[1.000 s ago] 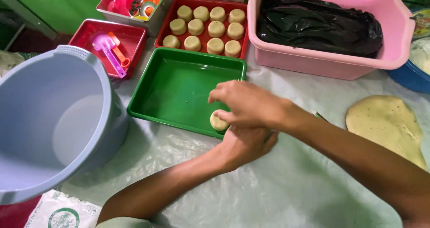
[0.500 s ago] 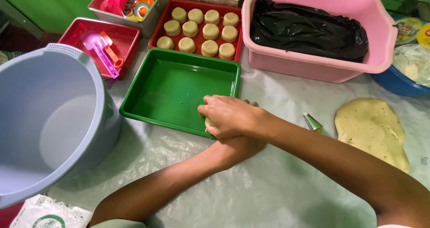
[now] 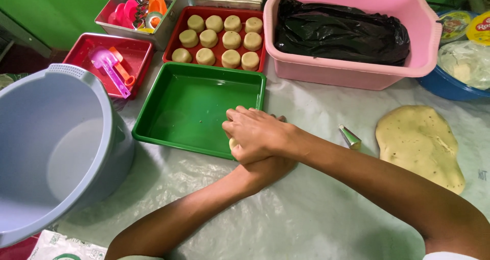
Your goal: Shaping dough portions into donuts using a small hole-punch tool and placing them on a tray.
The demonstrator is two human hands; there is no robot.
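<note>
Two bare hands close over a small piece of pale dough [image 3: 233, 143] at the near edge of a green tray [image 3: 189, 107], on a counter [image 3: 306, 214] covered with clear plastic sheeting. The right hand [image 3: 258, 135] lies on top, fingers curled down and pointing left toward the tray; the left hand [image 3: 265, 169] sits beneath it, palm up and mostly hidden. Only a sliver of the dough shows at the left side of the clasp, just over the tray's near rim, so its shape and long axis cannot be made out. Both hands are narrow and cupped about the piece, pressed together, with the right the nearer to the tray's open floor, which lies just up and left of the knuckles.

Beyond the green tray, a red tray [image 3: 258, 61] carries ten round, flat-topped dough pieces [image 3: 219, 38] in rows. To its left, a smaller red tray [image 3: 89, 50] holds pink and orange plastic scoops [image 3: 112, 71], and a metal tin [image 3: 168, 15] holds bright cutters. A pink tub [image 3: 357, 76] lined with a black bag stands behind the arms. A flattened slab of dough [image 3: 418, 145] rests well to the right, with a small metal cone [image 3: 349, 136] between it and the right forearm. A large grey bucket [image 3: 51, 152] fills the left.
</note>
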